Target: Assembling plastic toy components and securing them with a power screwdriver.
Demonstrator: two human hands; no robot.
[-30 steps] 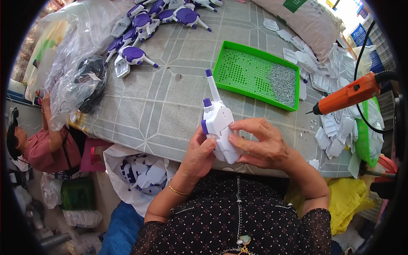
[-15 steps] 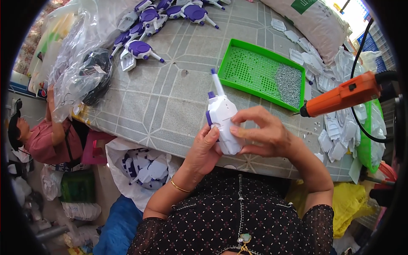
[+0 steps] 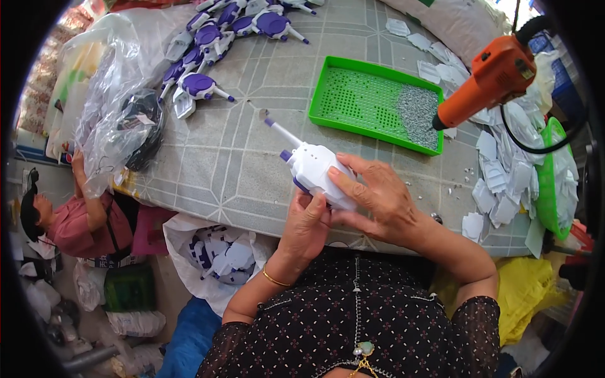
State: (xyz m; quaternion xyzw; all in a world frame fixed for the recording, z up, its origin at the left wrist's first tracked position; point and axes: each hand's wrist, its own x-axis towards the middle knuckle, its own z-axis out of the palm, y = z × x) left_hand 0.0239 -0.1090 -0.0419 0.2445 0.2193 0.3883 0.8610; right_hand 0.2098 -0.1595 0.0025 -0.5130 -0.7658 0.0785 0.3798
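A white and purple toy walkie-talkie [image 3: 318, 160] is held above the table's near edge, its antenna pointing to the far left. My left hand [image 3: 302, 230] is closed round its lower left side, thumb pressed on the edge. From the other side my right hand [image 3: 381, 201] grips it, with fingers over the white back and the thumb low. Small holes show in that back face; the purple front is mostly hidden. To the right hangs an orange electric screwdriver [image 3: 488, 79]. Its tip is in front of a pile of small screws [image 3: 419, 113] in a green tray [image 3: 372, 133].
Several purple and white walkie-talkies [image 3: 208, 34] lie at the far left beside clear plastic bags [image 3: 113, 82]. White plastic pieces [image 3: 498, 176] cover the right side, near a green basket [image 3: 548, 189]. A white sack [image 3: 179, 236] of parts stands below. Another person [image 3: 85, 220] is at the left.
The walkie-talkie has tilted to the left between my hands. My right fingers have spread further over its back. The screwdriver has swung up, and the whole view has shifted slightly.
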